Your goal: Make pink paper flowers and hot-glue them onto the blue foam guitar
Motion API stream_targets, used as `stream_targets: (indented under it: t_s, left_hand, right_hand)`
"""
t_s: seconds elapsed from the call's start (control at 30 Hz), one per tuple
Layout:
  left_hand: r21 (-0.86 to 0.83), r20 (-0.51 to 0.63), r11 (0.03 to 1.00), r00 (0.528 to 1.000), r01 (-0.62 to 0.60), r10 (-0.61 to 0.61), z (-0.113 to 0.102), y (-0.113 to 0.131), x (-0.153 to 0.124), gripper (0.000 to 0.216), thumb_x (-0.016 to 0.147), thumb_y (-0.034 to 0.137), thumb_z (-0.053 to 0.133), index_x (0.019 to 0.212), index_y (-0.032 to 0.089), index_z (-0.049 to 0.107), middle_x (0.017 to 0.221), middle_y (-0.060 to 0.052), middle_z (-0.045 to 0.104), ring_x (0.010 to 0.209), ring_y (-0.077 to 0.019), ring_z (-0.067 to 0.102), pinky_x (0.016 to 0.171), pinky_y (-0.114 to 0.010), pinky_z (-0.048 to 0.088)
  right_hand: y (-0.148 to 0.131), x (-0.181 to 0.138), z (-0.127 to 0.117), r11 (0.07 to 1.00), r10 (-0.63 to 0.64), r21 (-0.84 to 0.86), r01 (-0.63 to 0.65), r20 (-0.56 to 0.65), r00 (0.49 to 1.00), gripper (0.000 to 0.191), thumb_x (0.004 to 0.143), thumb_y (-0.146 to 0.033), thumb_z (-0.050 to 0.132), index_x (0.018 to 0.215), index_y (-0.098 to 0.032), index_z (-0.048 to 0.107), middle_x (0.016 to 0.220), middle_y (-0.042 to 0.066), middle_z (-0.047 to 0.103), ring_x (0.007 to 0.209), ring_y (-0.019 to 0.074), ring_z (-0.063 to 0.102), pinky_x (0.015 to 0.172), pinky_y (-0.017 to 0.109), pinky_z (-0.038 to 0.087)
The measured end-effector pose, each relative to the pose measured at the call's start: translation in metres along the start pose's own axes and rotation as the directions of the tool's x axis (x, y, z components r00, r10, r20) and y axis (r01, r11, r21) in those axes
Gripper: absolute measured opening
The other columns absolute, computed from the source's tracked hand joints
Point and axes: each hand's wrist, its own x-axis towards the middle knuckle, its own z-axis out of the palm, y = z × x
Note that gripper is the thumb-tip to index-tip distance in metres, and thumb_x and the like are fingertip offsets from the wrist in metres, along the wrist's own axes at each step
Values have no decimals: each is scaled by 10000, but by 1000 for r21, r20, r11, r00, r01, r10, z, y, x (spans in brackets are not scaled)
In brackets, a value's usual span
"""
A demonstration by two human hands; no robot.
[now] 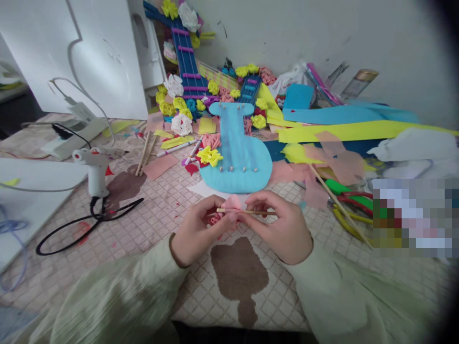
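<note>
In front of my chest, my left hand (202, 229) pinches a small piece of pink crepe paper (232, 203) against a thin wooden stick (261, 213). My right hand (281, 227) is closed on the same stick, its thumb and fingertips meeting the left thumb at the paper. Crumpled coral-pink paper (215, 219) shows under the left fingers; whether it is held or lies on the table I cannot tell. Just beyond both hands lies a light-blue guitar-shaped cutout (236, 177) with strings, pegs and a yellow paper flower (209, 156) at its left edge.
A white glue gun (96, 174) stands at left with its black cable (68, 251) looped on the quilted tablecloth (161, 215). Scissors (349, 205) and a long stick (340, 206) lie at right. Paper strips (340, 131) and a dark-blue paper guitar (190, 67) with flowers are behind.
</note>
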Motion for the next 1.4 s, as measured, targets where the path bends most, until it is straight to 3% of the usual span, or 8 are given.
stream_targets:
  t_s: [0.13,0.27,0.43,0.67,0.9,1.13,1.27,1.4]
  left_hand:
    - [85,-29,995,998,-49,52,-1,-3,0,203,770,337,532,749,135,530,624,-6,546,501,-76,462,443,-187,370]
    - [192,5,973,992,-127,129,-2,-5,0,169,779,304,526,774,136,542,651,-9,540,560,-87,465,502,-198,384]
    - [192,77,971,988,-143,131,-2,-6,-1,160,780,298,521,781,139,538,708,-22,552,627,-107,492,572,-221,411]
    - [97,83,990,992,-100,92,-3,-5,-2,166,787,306,503,740,148,498,656,-4,522,587,-101,478,541,-221,394]
    - [201,200,947,957,-249,209,-6,-2,-1,114,793,259,499,758,150,508,758,-33,537,699,-126,503,627,-247,405]
    - [209,254,948,949,-241,186,-8,0,-3,110,781,242,508,725,153,480,742,-26,534,671,-123,501,600,-242,396]
    - [177,257,962,953,-211,161,-8,-1,-4,122,780,243,520,721,155,462,729,-17,527,672,-117,486,601,-237,390]
    - [119,237,971,955,-209,177,-7,-3,-3,135,800,277,496,763,150,470,752,-21,518,698,-123,486,610,-245,387]
  right_hand:
    - [2,0,0,999,21,29,-22,50,999,120,680,-229,637,775,-177,585,693,5,608,613,115,560,570,239,485]
    - [3,5,-5,991,6,129,-35,219,976,162,742,-259,580,873,-166,608,740,26,624,654,122,572,595,246,497]
    - [2,11,-10,977,-72,212,-3,344,936,142,799,-249,519,772,-173,636,816,42,653,769,139,590,681,277,493]
    - [2,12,-12,944,-77,324,-66,410,909,132,783,-240,542,872,-182,620,900,42,636,767,127,599,643,254,508]
    - [10,16,-22,931,-144,358,-77,551,822,147,816,-198,485,897,-178,607,884,26,575,618,70,567,537,198,505]
    - [12,20,-20,928,-349,303,217,501,792,94,799,-165,523,822,-174,614,787,22,600,750,113,559,689,256,464]
    - [15,20,-17,920,-359,321,224,462,811,93,802,-171,520,787,-162,612,768,27,587,729,111,544,673,254,446]
    - [15,18,-15,932,-290,332,143,451,844,86,805,-175,506,786,-160,589,777,24,573,703,104,528,619,234,429]
